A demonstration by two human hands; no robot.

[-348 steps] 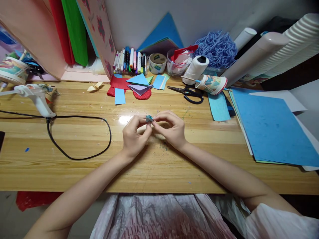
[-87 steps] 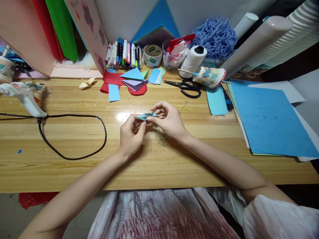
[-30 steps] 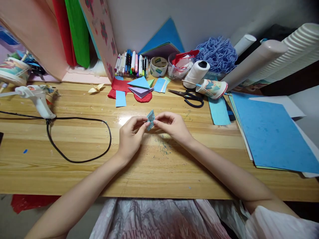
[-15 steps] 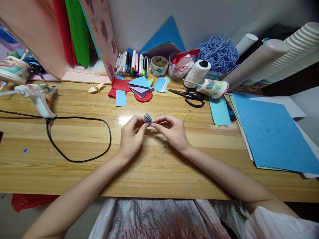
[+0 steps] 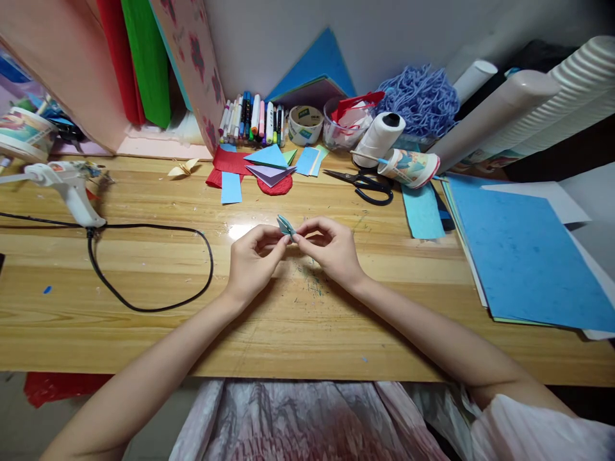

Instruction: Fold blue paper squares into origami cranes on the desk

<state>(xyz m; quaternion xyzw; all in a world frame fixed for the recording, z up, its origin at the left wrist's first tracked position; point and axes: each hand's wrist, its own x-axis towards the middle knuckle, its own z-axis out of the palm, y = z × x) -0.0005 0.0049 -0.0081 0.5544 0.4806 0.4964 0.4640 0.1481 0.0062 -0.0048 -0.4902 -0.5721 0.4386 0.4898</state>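
A small piece of folded blue-green paper (image 5: 286, 226) is held just above the wooden table, in the middle of the view. My left hand (image 5: 254, 259) pinches its left side between thumb and fingers. From the right, my right hand (image 5: 331, 250) grips the same piece with thumb and forefinger. Both sets of fingertips almost meet at its lower end, so that part is hidden. The upper part sticks up and shows layered folds.
Behind the hands lie folded colored papers (image 5: 270, 165), black scissors (image 5: 368, 186) and a paper crane (image 5: 183, 168). A white glue gun (image 5: 72, 192) with a looped black cord (image 5: 211, 269) is at left. Blue sheets (image 5: 533, 250) are stacked at right; a paper cup (image 5: 408, 168) lies tipped over.
The folded paper has turned slightly, so its flat left face shows more. Both hands keep their pinch in nearly the same place. The whole view has shifted a little.
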